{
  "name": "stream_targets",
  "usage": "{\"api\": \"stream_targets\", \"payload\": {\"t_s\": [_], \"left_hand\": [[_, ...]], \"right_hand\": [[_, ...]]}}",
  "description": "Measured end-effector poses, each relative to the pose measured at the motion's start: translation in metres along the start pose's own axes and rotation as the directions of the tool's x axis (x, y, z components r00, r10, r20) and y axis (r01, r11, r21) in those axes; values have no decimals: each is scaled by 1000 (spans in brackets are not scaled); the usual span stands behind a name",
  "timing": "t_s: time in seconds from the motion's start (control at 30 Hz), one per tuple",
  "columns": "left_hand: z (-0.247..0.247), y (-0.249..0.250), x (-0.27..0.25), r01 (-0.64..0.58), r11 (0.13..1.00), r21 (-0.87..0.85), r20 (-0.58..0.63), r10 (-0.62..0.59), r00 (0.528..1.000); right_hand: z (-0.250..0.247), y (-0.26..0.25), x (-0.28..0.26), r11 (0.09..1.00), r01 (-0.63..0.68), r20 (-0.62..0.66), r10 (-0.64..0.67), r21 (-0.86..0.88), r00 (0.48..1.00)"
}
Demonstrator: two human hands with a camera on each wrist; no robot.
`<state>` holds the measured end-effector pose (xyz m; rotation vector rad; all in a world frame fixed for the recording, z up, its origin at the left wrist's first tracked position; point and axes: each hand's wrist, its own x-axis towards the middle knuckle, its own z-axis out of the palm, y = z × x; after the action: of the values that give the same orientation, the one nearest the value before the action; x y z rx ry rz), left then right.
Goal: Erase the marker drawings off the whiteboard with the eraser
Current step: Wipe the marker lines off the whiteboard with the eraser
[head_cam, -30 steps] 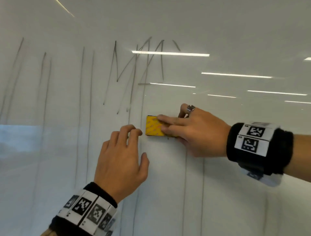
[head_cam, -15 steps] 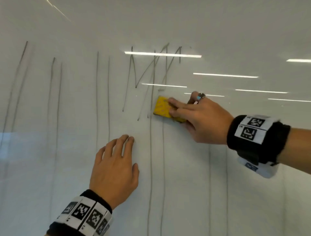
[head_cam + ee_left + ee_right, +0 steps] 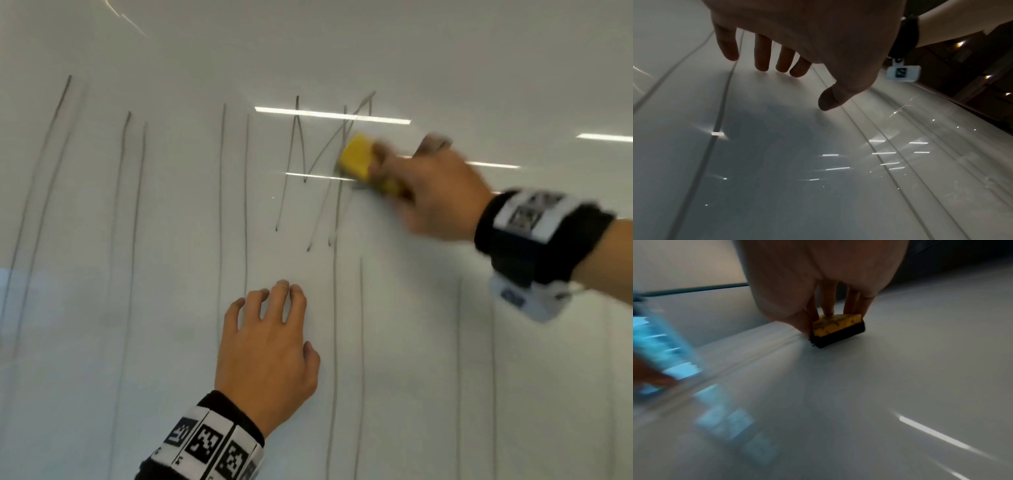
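Note:
A white whiteboard (image 3: 171, 308) fills the head view, marked with long grey vertical marker lines (image 3: 245, 205) and a zigzag scribble (image 3: 308, 161) near the top middle. My right hand (image 3: 435, 195) grips a small yellow eraser (image 3: 358, 157) with a black felt base (image 3: 837, 336) and presses it on the board at the scribble's right side. The hand is motion-blurred. My left hand (image 3: 270, 346) rests on the board below the scribble with its fingers (image 3: 762, 53) extended, holding nothing.
Ceiling-light reflections (image 3: 332, 114) streak the glossy board. More vertical lines (image 3: 493, 377) run down the right part. In the left wrist view the board's dark right edge (image 3: 962, 104) shows, with a dim room beyond.
My right hand has carried the eraser up the board into the scribble, and the line above it is shorter. The left hand has stayed on the board, its fingers straighter than a second ago.

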<state>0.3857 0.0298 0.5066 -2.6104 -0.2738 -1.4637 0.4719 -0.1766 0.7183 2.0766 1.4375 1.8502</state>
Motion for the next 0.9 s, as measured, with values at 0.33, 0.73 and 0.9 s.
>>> {"api": "stream_targets", "payload": {"t_s": [0.33, 0.73, 0.9], "left_hand": [[3, -2, 0, -16, 1000, -23, -45, 15, 999], [8, -13, -3, -41, 997, -61, -45, 38, 998], [12, -14, -4, -46, 996, -78, -52, 42, 998]], "right_hand": [[-25, 48, 66, 955, -257, -111, 242, -150, 964], [31, -67, -13, 947, 322, 213, -315, 4, 925], [-4, 16, 83, 974, -106, -78, 92, -200, 993]]}}
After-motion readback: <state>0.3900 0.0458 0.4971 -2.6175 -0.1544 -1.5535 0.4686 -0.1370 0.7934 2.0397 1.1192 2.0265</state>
